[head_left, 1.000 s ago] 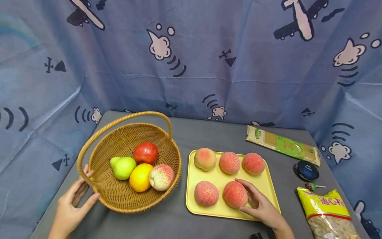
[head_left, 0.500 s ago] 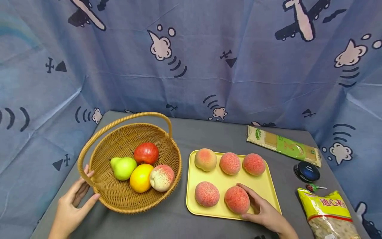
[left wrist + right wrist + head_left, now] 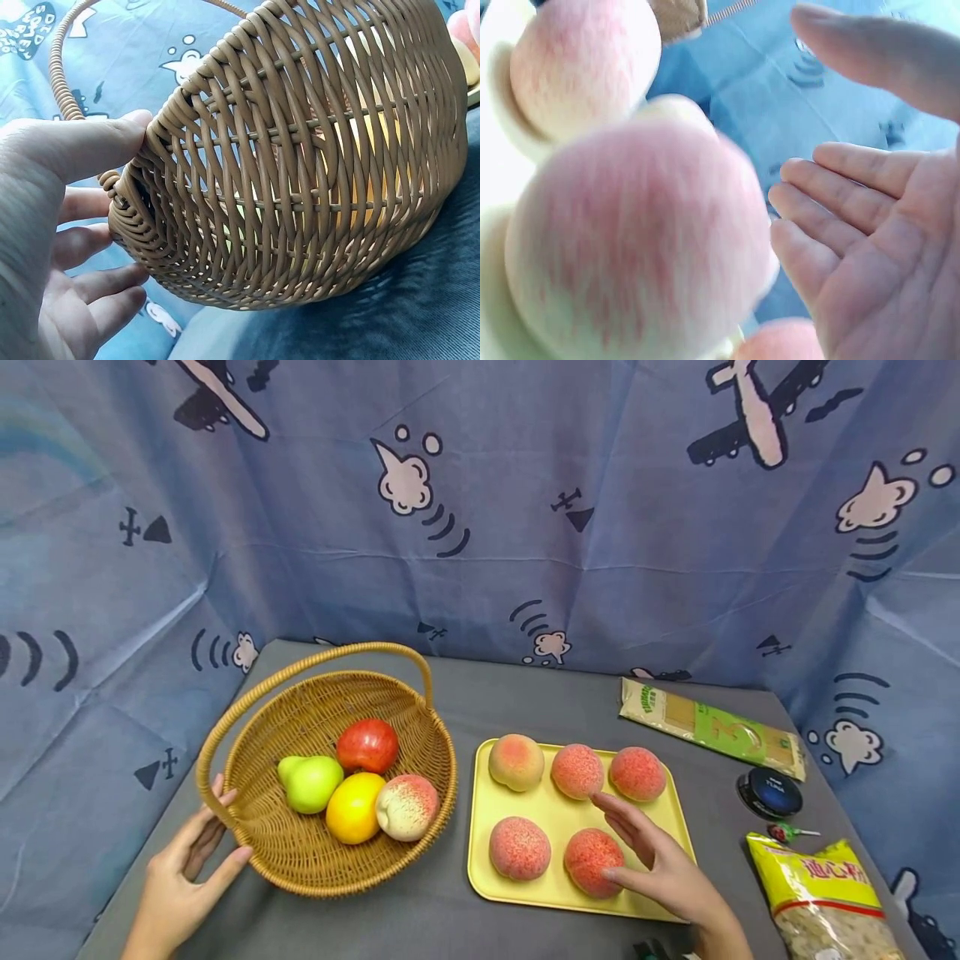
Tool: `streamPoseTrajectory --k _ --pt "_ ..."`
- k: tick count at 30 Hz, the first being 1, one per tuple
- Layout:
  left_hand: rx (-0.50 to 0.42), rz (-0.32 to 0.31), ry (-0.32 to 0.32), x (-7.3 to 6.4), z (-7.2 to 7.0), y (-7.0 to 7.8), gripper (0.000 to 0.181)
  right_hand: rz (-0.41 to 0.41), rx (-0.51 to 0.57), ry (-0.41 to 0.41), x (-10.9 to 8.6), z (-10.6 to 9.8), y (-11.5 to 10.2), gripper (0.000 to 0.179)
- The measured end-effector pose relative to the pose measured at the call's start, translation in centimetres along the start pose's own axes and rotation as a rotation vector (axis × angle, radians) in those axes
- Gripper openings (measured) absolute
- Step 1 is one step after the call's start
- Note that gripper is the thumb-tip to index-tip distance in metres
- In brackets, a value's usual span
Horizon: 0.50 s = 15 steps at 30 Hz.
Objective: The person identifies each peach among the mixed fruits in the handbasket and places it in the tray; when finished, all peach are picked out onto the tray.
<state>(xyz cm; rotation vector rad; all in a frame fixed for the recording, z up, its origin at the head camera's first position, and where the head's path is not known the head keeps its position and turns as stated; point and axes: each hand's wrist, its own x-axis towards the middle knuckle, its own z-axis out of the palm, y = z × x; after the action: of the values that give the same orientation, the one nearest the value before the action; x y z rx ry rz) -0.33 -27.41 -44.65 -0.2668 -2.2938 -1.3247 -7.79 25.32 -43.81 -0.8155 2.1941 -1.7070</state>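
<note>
A wicker basket point(image 3: 341, 881) with an arched handle stands at the left. Inside lie a red apple point(image 3: 367, 745), a green pear point(image 3: 310, 782), an orange point(image 3: 354, 808) and a pale peach point(image 3: 407, 807). My left hand point(image 3: 180, 868) holds the basket's left end, thumb on the rim and fingers on the other side of it, as the left wrist view point(image 3: 82, 225) shows. On a yellow tray point(image 3: 555, 892) sit several peaches. My right hand point(image 3: 667, 868), fingers extended and holding nothing, hovers over the front right peach point(image 3: 592, 860); in the right wrist view a peach point(image 3: 637, 240) stands apart from the palm.
To the tray's right lie a noodle packet point(image 3: 712, 727), a dark round tin point(image 3: 770, 792), a lollipop point(image 3: 783, 832) and a yellow pasta bag point(image 3: 832, 893). A small dark object point(image 3: 651, 950) shows at the front edge. Patterned blue curtains point(image 3: 487, 510) enclose the table.
My right hand has let go of the front right peach and lifted off it, with its fingers spread apart. That peach shifted slightly right on the tray. The left hand stays put.
</note>
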Motion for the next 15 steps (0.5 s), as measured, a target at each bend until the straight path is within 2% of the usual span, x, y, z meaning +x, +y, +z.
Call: streamPoseTrajectory --k 6,8,13,15 --pt "0.004 -0.009 0.001 0.0 0.0 0.0 0.073 -0.051 0.002 -0.091 2.6 1.3 -1.0 0.071" --pt "0.006 -0.007 0.004 -0.1 0.0 0.0 0.073 -0.091 -0.012 -0.124 3.7 1.7 -1.4 0.070" --pt "-0.003 -0.014 0.022 0.0 0.0 0.0 0.074 -0.164 -0.117 -0.186 7.1 3.2 -3.0 0.067" --pt "0.002 -0.035 0.026 0.0 0.1 0.1 0.073 -0.160 -0.155 -0.218 8.7 3.7 -3.7 0.065"
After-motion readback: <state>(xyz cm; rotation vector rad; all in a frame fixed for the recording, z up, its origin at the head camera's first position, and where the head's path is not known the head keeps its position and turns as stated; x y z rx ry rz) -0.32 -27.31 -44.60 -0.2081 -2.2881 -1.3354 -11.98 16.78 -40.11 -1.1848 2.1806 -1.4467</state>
